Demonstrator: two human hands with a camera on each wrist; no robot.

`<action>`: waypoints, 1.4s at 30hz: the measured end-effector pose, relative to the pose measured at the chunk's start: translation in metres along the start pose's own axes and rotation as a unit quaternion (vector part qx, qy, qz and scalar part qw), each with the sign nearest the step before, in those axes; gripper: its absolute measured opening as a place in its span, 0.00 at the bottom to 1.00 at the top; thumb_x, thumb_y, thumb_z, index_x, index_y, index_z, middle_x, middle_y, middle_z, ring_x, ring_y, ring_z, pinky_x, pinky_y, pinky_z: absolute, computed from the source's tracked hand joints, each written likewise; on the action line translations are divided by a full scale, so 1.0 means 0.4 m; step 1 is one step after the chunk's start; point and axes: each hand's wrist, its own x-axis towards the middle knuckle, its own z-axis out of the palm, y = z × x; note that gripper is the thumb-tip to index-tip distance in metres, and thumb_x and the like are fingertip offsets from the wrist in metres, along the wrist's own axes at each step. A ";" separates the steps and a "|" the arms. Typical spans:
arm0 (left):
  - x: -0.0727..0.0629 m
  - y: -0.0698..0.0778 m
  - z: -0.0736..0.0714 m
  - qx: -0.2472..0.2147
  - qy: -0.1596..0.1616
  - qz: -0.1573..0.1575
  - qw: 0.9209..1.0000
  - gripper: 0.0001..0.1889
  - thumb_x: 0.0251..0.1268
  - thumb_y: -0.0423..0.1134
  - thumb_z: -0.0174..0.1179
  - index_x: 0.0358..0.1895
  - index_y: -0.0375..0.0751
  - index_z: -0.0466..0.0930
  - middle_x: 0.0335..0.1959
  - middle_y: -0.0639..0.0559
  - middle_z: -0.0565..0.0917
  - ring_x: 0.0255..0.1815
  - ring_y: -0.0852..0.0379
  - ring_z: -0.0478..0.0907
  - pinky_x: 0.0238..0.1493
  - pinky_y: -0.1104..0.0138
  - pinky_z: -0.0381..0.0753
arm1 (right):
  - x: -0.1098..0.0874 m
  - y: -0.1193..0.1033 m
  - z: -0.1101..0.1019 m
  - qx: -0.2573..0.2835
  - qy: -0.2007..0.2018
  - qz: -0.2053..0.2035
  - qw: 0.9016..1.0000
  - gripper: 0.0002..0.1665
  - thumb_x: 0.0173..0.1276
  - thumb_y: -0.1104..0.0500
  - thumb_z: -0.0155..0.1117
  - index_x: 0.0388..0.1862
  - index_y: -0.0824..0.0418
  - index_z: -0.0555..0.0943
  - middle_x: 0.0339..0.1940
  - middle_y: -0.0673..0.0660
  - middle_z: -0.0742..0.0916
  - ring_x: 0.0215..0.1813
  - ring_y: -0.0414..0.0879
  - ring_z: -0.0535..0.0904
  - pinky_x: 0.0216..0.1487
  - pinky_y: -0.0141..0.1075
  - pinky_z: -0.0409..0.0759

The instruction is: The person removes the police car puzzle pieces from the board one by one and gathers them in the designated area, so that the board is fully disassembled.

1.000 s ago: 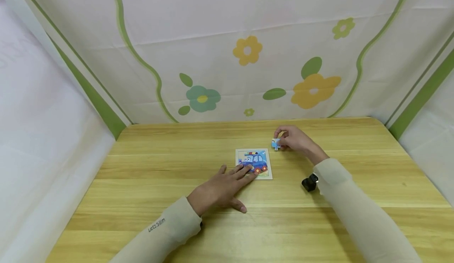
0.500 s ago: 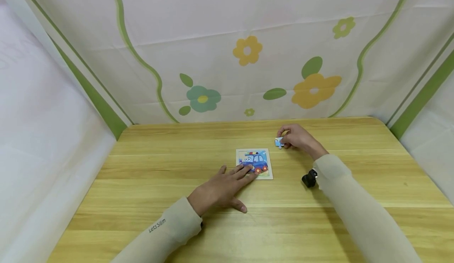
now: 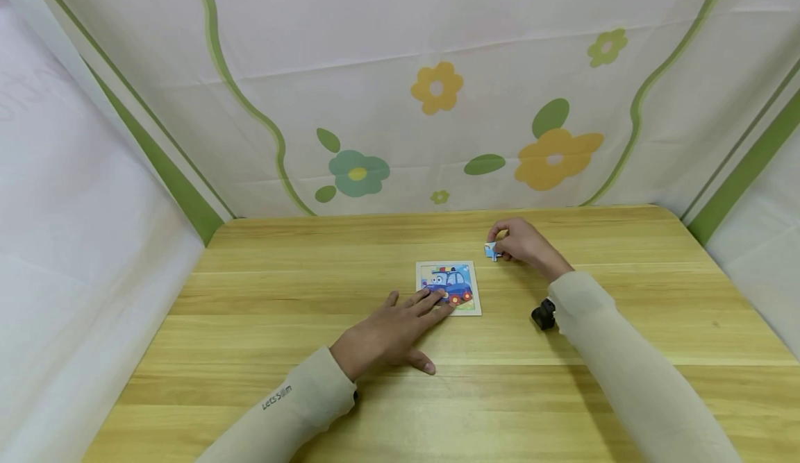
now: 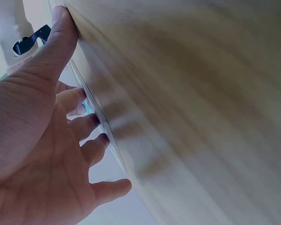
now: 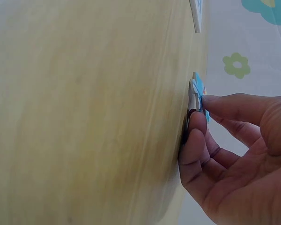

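A small square jigsaw puzzle [image 3: 459,278] in a pale frame lies on the wooden table [image 3: 300,268], showing a blue cartoon police car. My left hand [image 3: 394,330] lies flat with spread fingers, the fingertips resting on the puzzle's lower left part and covering it. Beyond the puzzle's upper right corner, my right hand [image 3: 525,242] pinches a light-blue puzzle piece [image 3: 490,250] between thumb and fingers. In the right wrist view, that piece stands on edge close over the tabletop, partly hidden by the fingertips. The left wrist view has the left fingertips at the board's edge.
A black wrist camera [image 3: 544,315] sticks out from the right sleeve [image 3: 587,303]. Behind the table's far edge hangs a white cloth [image 3: 269,39] printed with flowers and leaves, and more white cloth closes both sides.
My right hand has shifted slightly right and away from the puzzle with the puzzle piece in its pinch, then stayed nearly still. The left hand has not moved.
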 end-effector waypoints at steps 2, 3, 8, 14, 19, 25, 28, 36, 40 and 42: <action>0.000 0.000 0.000 0.000 -0.001 0.000 1.000 0.54 0.61 0.67 0.67 0.87 0.60 0.49 0.89 0.55 0.47 0.89 0.51 0.46 0.84 0.39 0.51 | 0.000 0.001 0.000 0.000 0.001 0.001 1.000 0.10 0.71 0.71 0.57 0.47 0.68 0.84 0.29 0.57 0.84 0.26 0.44 0.77 0.28 0.34 0.76; 0.001 0.000 0.000 0.001 -0.002 0.000 1.000 0.54 0.61 0.67 0.67 0.87 0.60 0.49 0.89 0.56 0.47 0.89 0.51 0.46 0.84 0.39 0.51 | -0.001 0.001 0.000 0.000 0.000 0.000 1.000 0.10 0.71 0.71 0.57 0.47 0.68 0.84 0.30 0.58 0.84 0.26 0.44 0.77 0.28 0.34 0.76; 0.002 0.001 0.000 0.000 -0.003 0.000 1.000 0.54 0.61 0.67 0.67 0.87 0.60 0.48 0.89 0.56 0.48 0.89 0.51 0.46 0.84 0.39 0.51 | -0.002 -0.001 0.000 0.001 0.001 0.003 1.000 0.10 0.71 0.72 0.57 0.47 0.69 0.83 0.30 0.58 0.85 0.26 0.43 0.75 0.28 0.33 0.76; 0.002 -0.001 0.002 -0.003 -0.002 0.002 1.000 0.54 0.61 0.67 0.67 0.87 0.60 0.49 0.89 0.55 0.48 0.89 0.50 0.46 0.83 0.38 0.51 | -0.002 -0.002 0.001 -0.006 0.007 0.005 1.000 0.11 0.71 0.72 0.58 0.47 0.69 0.84 0.26 0.57 0.83 0.24 0.43 0.73 0.26 0.33 0.72; 0.003 -0.002 0.004 -0.006 -0.003 0.004 1.000 0.54 0.61 0.66 0.67 0.87 0.60 0.49 0.89 0.55 0.48 0.89 0.50 0.46 0.83 0.38 0.52 | -0.006 -0.002 -0.001 -0.011 0.008 0.007 1.000 0.11 0.71 0.71 0.57 0.47 0.69 0.85 0.25 0.57 0.83 0.23 0.43 0.72 0.25 0.33 0.70; 0.003 0.000 0.002 -0.007 -0.006 0.001 1.000 0.54 0.62 0.66 0.67 0.87 0.60 0.48 0.89 0.55 0.47 0.89 0.50 0.46 0.83 0.38 0.51 | -0.005 0.003 -0.005 -0.019 0.001 0.007 1.000 0.10 0.72 0.70 0.58 0.47 0.68 0.84 0.27 0.57 0.84 0.23 0.43 0.72 0.26 0.33 0.71; 0.002 -0.001 0.000 -0.008 -0.006 0.000 1.000 0.54 0.62 0.66 0.67 0.87 0.61 0.48 0.89 0.56 0.47 0.89 0.51 0.46 0.83 0.38 0.52 | -0.004 0.004 -0.006 -0.020 -0.001 0.008 1.000 0.10 0.73 0.70 0.58 0.47 0.66 0.84 0.25 0.56 0.83 0.22 0.42 0.71 0.25 0.33 0.70; 0.003 -0.005 0.002 -0.028 -0.007 -0.008 1.000 0.54 0.61 0.66 0.67 0.87 0.63 0.48 0.89 0.57 0.47 0.89 0.51 0.45 0.82 0.35 0.54 | 0.004 0.006 -0.003 -0.015 -0.005 0.008 1.000 0.08 0.74 0.70 0.60 0.47 0.66 0.84 0.25 0.54 0.81 0.23 0.43 0.70 0.26 0.33 0.70; 0.004 -0.005 0.002 -0.027 -0.007 -0.008 1.000 0.54 0.61 0.67 0.67 0.87 0.63 0.48 0.89 0.57 0.47 0.89 0.51 0.45 0.81 0.35 0.54 | 0.001 0.004 -0.002 -0.015 -0.003 0.006 1.000 0.08 0.73 0.70 0.60 0.47 0.66 0.84 0.23 0.54 0.81 0.23 0.42 0.70 0.25 0.32 0.70; 0.004 -0.005 0.003 -0.024 -0.007 -0.007 1.000 0.54 0.61 0.67 0.67 0.87 0.63 0.48 0.89 0.57 0.46 0.89 0.51 0.45 0.81 0.35 0.54 | -0.002 0.002 -0.002 -0.014 0.000 0.000 1.000 0.08 0.73 0.71 0.60 0.47 0.67 0.83 0.22 0.54 0.80 0.23 0.43 0.71 0.25 0.32 0.70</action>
